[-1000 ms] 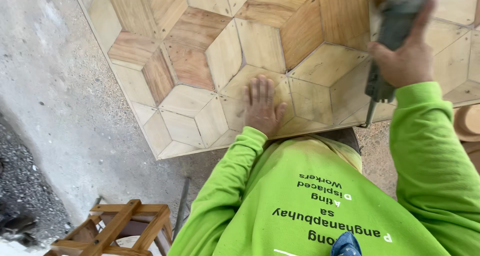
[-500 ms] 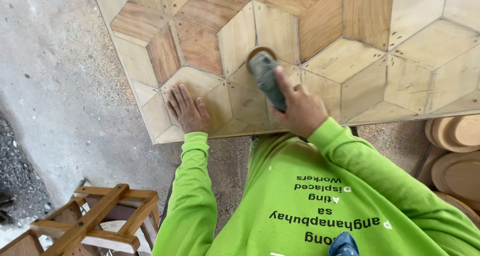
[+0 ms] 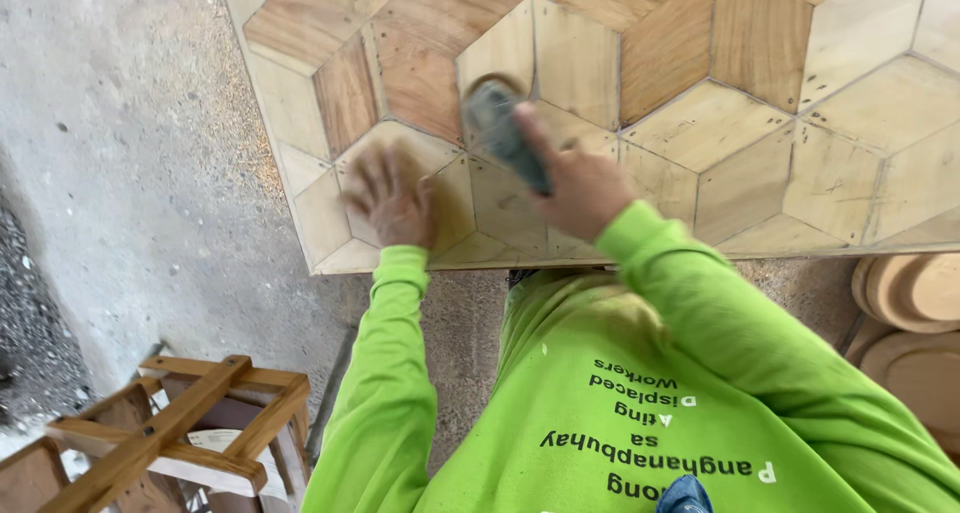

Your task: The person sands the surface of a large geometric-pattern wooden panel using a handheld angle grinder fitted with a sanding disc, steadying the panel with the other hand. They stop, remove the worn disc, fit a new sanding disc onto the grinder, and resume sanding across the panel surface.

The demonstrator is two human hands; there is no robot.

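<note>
Comparing this moment with the half second before: the sander point(image 3: 505, 133) has travelled only slightly across the wooden panel point(image 3: 760, 123), and its round pad rests on a pale piece near the front edge, where a second ago it was held up clear of the surface. Judgement: the tool is now in working contact and sanding of this front section is under way, not merely being lined up.

The left hand point(image 3: 392, 195) has shifted a little along the panel and appears blurred, which suggests it is moving or shaking with the tool. It lies palm down, fingers point(image 3: 368, 178) spread apart and flat on the wood, gripping nothing, just left of the sander.

The right hand point(image 3: 575, 178) is clamped around the dark body of the sander, its fingers wrapped over the top and pressing it toward the panel. The right arm reaches forward with the elbow bent, in a bright green sleeve; the left arm runs nearly straight ahead.

The panel serves as the worktop, its patterned pieces alternating light and dark. A wooden stool point(image 3: 175, 428) stands on the concrete floor point(image 3: 120, 173) at lower left, and round wooden discs point(image 3: 915, 313) lie at right.
</note>
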